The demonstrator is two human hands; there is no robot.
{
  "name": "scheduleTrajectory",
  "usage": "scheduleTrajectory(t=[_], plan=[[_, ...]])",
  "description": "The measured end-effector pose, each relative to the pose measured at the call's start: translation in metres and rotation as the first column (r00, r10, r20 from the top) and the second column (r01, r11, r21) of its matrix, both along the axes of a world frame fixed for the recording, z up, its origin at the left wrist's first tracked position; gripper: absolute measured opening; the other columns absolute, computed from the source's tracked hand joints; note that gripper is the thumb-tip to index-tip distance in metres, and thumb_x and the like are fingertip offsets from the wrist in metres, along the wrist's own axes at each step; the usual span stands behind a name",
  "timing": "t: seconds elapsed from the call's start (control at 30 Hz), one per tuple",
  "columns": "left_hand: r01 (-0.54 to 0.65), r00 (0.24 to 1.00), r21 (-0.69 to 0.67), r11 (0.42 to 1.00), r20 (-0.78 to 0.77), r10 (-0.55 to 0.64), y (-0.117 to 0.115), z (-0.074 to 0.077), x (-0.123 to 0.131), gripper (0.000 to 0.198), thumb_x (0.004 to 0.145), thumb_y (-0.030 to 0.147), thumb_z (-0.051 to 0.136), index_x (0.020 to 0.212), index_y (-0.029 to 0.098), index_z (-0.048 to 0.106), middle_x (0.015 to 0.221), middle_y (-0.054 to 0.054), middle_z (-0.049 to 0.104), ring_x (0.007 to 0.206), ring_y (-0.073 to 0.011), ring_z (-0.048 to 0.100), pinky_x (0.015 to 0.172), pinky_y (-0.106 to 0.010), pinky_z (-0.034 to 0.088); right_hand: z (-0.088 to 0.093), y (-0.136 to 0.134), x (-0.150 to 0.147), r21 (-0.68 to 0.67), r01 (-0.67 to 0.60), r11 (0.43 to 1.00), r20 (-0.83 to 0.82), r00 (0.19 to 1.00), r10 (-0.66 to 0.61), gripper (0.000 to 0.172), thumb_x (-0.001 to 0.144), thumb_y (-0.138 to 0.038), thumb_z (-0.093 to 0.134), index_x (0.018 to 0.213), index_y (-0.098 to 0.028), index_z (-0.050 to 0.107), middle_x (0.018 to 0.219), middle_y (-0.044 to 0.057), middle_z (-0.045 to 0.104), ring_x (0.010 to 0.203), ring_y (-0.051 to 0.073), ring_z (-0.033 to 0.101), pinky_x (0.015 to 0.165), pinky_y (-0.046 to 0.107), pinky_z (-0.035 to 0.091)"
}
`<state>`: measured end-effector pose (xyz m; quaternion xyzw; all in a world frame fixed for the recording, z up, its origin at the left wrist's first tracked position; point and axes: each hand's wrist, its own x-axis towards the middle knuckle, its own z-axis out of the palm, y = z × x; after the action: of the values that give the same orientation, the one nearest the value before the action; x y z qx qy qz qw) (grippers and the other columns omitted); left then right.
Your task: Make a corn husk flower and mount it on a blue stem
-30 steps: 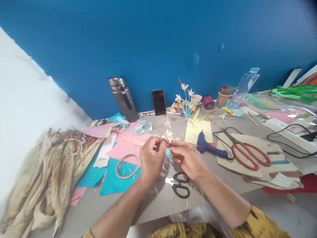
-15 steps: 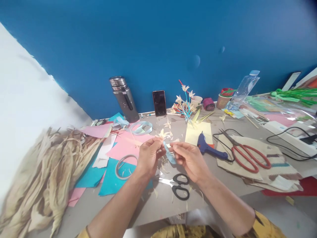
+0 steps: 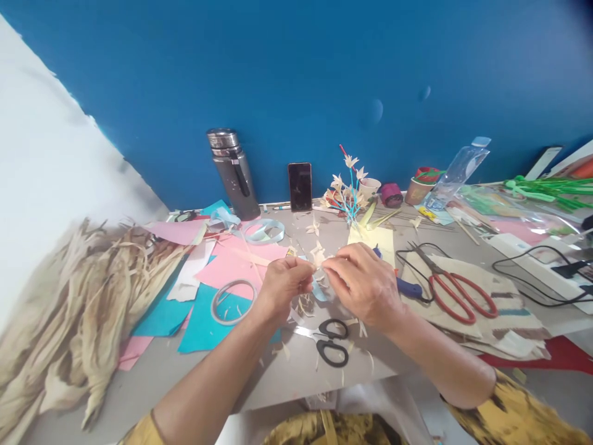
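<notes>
I'm watching both hands meet at the middle of the frame. The left hand (image 3: 285,287) has thumb and fingers pinched together at the base of a pale flower (image 3: 317,252), whose petals stand just above the fingertips. The right hand (image 3: 364,284) bends its fingertips in at that same base; I can't tell whether they are closed on anything. A light blue strip (image 3: 319,292) hangs in the gap between the hands, its upper end hidden from me.

On my right side, the blue glue gun (image 3: 408,288) is partly covered by the right hand, with red-handled scissors (image 3: 463,296) beyond it. Left of centre, a tape ring (image 3: 214,306) sits on teal paper (image 3: 199,337) near the left forearm. Below the hands lie black-handled scissors (image 3: 332,358); between them and the table's front edge, I see grey tabletop (image 3: 278,384) with scattered scraps.
</notes>
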<state>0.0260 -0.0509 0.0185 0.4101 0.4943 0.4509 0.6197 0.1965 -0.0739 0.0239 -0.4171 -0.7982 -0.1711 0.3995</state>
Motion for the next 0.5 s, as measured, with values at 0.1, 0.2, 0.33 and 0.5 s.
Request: scheduleTrajectory(t=[0.1, 0.2, 0.33, 0.5], plan=[[0.014, 1.000, -0.017, 1.000, -0.017, -0.015, 0.001, -0.001, 0.000, 0.016, 0.058, 0.026, 0.071, 0.055, 0.016, 0.060, 0.052, 0.004, 0.051, 0.048, -0.0080, 0.046, 0.056, -0.024, 0.045, 0.000, 0.000, 0.002, -0.018, 0.010, 1.000, 0.071, 0.997, -0.009, 0.023, 0.095, -0.011, 0.053, 0.082, -0.019, 0.070, 0.080, 0.005, 0.064, 0.077, 0.016, 0.058, 0.064, 0.027, 0.038], [0.042, 0.996, -0.014, 0.999, -0.083, -0.043, 0.001, -0.002, 0.000, 0.015, 0.059, 0.025, 0.069, 0.052, 0.016, 0.058, 0.051, 0.003, 0.053, 0.047, -0.0089, 0.049, 0.054, -0.024, 0.043, 0.002, 0.003, 0.006, -0.033, -0.009, 0.999, 0.191, 0.982, 0.015, 0.024, 0.095, -0.010, 0.051, 0.079, -0.018, 0.067, 0.080, 0.005, 0.062, 0.076, 0.017, 0.054, 0.063, 0.030, 0.035], [0.093, 0.973, 0.010, 0.996, -0.212, -0.089, 0.000, -0.001, 0.001, 0.014, 0.059, 0.022, 0.065, 0.048, 0.016, 0.057, 0.048, 0.001, 0.054, 0.045, -0.0088, 0.047, 0.049, -0.022, 0.037, 0.017, 0.009, 0.011, -0.058, -0.041, 0.997, 0.347, 0.936, 0.059, 0.027, 0.092, -0.006, 0.048, 0.072, -0.017, 0.063, 0.074, 0.005, 0.056, 0.070, 0.017, 0.047, 0.056, 0.031, 0.028], [0.123, 0.980, -0.008, 0.992, -0.158, -0.123, 0.000, 0.001, 0.000, 0.016, 0.062, 0.025, 0.066, 0.050, 0.016, 0.060, 0.049, 0.000, 0.054, 0.046, -0.0096, 0.048, 0.049, -0.022, 0.039, 0.041, 0.011, 0.021, -0.280, -0.118, 0.953, 0.287, 0.937, 0.201, 0.024, 0.092, -0.011, 0.046, 0.088, -0.015, 0.068, 0.087, 0.006, 0.062, 0.076, 0.016, 0.052, 0.057, 0.028, 0.033]])
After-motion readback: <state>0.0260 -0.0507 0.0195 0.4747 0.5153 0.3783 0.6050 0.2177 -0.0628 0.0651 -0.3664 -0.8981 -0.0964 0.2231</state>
